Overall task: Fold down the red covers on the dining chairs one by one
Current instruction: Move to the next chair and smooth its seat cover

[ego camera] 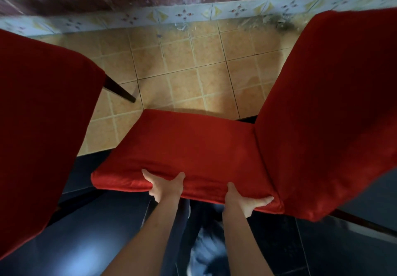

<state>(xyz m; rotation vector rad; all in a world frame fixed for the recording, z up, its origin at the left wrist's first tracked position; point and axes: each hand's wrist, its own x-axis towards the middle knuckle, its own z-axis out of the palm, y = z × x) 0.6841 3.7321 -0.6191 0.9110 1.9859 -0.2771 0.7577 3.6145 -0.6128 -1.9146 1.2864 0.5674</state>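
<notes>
A dining chair with a red cover (193, 144) fills the middle of the view, its seat toward me and its tall back (326, 108) rising at the right. My left hand (165, 184) grips the near side edge of the seat cover, thumb and a finger on top. My right hand (245, 200) grips the same edge closer to the back corner, fingers curled under the hem. A second chair in a red cover (38, 129) stands at the left, one dark wooden leg (119, 90) showing.
Tan floor tiles (193, 67) lie beyond the chairs, up to a patterned skirting strip (193, 14) and a dark wall. Dark glossy flooring (86, 243) is under me. A dark chair rail (365, 222) shows at the lower right.
</notes>
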